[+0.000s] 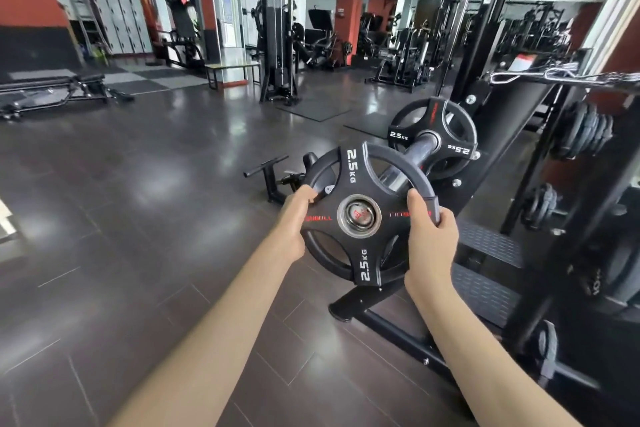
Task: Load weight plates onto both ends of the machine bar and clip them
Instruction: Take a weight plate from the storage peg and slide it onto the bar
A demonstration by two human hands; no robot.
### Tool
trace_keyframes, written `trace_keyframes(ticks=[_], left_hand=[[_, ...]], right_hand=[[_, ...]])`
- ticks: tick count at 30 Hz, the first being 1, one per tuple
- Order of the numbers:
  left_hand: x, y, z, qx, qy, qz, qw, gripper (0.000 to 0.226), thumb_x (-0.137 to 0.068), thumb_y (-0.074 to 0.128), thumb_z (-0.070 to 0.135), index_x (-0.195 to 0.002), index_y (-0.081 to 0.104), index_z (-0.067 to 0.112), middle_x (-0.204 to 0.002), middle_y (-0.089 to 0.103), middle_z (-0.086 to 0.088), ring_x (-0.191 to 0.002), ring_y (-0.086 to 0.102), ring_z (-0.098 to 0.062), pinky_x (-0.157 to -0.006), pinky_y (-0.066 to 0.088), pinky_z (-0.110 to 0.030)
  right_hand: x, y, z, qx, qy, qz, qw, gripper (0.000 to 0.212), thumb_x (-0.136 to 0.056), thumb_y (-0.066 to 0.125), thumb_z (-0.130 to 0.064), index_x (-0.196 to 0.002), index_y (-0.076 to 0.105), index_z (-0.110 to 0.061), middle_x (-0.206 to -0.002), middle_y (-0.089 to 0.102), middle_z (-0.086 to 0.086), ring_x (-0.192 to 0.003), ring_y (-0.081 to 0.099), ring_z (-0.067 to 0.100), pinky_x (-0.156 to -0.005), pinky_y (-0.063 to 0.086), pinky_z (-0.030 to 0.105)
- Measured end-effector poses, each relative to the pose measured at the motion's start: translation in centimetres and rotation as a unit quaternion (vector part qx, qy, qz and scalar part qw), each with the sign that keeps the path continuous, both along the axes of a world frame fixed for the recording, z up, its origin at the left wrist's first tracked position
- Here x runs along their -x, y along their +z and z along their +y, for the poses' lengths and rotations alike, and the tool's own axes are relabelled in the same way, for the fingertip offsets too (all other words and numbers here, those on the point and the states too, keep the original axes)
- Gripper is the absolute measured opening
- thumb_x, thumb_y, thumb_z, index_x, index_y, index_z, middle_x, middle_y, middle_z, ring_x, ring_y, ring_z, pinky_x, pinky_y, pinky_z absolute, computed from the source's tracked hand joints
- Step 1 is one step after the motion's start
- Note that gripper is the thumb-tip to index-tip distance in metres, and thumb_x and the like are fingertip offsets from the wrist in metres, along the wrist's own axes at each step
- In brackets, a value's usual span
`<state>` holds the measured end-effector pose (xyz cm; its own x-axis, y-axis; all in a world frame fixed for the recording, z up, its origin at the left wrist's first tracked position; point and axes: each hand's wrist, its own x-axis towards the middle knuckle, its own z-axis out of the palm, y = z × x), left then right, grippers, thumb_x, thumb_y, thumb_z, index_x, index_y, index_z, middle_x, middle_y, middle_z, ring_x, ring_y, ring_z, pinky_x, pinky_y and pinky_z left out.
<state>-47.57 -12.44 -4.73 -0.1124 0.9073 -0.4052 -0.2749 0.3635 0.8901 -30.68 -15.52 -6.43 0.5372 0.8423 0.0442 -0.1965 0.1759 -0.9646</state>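
Observation:
I hold a black 2.5 kg weight plate (360, 253) upright in both hands, its steel centre hole lined up with the end of the machine bar. My left hand (292, 222) grips its left rim through a cut-out. My right hand (433, 236) grips the right rim. The bar sleeve (412, 158) runs away behind the plate to a second 2.5 kg plate (433, 120) sitting further along it against the machine. Whether the held plate is on the bar end is unclear. No clip shows on the sleeve.
The black machine frame (491, 135) and its floor base (398, 326) stand right of me. A rack with stored plates (581, 130) is at far right. A low black handle attachment (270, 177) lies on the floor behind the plate. A bench (52, 90) stands far left.

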Motion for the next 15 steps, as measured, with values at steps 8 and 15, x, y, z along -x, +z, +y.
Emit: trace_keyframes(ticks=[8,15], left_hand=[[-0.8,-0.6,1.3,-0.007,-0.030,-0.198,0.980,0.029,-0.086,0.045,0.040,-0.081,0.063,0.017,-0.107,0.072,-0.012,-0.109,0.058,-0.036,-0.111,0.010,-0.074],[-2.6,0.3,5.0,0.006,-0.084,-0.145,0.986,0.091,-0.069,0.050,0.090,-0.138,0.061,0.031,-0.149,0.053,-0.011,-0.143,0.036,-0.044,-0.109,-0.004,-0.080]], right_hand=[[-0.1,-1.2,0.1,-0.049,-0.031,-0.146,0.988,0.029,-0.085,0.067,-0.054,-0.088,0.056,-0.028,-0.097,0.062,0.008,-0.086,0.058,0.023,-0.081,0.051,0.039],[-2.2,-0.3,3.0,-0.036,-0.003,-0.144,0.989,0.023,-0.091,0.068,-0.045,-0.092,0.055,-0.026,-0.101,0.063,0.009,-0.081,0.057,0.013,-0.073,0.051,0.020]])
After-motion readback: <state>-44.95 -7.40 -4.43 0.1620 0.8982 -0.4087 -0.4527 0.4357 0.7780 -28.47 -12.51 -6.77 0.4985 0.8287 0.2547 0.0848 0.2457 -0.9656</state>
